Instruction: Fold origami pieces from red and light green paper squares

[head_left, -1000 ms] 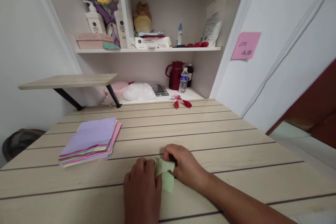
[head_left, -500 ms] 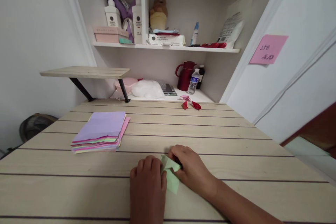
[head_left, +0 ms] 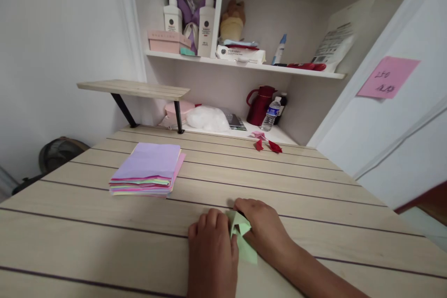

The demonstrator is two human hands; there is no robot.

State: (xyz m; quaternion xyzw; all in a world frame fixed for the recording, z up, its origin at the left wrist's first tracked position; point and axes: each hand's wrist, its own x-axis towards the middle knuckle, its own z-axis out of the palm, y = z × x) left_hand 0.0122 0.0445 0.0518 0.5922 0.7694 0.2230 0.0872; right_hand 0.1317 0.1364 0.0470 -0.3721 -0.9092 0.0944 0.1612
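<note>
A small folded piece of light green paper (head_left: 242, 240) lies on the wooden table (head_left: 87, 242) near its front edge. My left hand (head_left: 212, 251) presses on its left side with fingers curled together. My right hand (head_left: 263, 233) holds its right side, fingers bent over a raised flap. Most of the paper is covered by the two hands. A stack of coloured paper sheets (head_left: 148, 168), lilac on top, rests on the table to the left and further back.
Small red and pink folded paper pieces (head_left: 267, 142) lie at the table's far edge. Behind are a raised wooden shelf (head_left: 134, 88), a red jug (head_left: 258, 104), a water bottle (head_left: 270, 114), and an upper shelf with lotion bottles (head_left: 172, 14). A pink note (head_left: 387, 77) is stuck to the wall on the right.
The view has swung left, so everything sits further right in frame. Both hands stay on the green paper, whose flap now stands up a little more.
</note>
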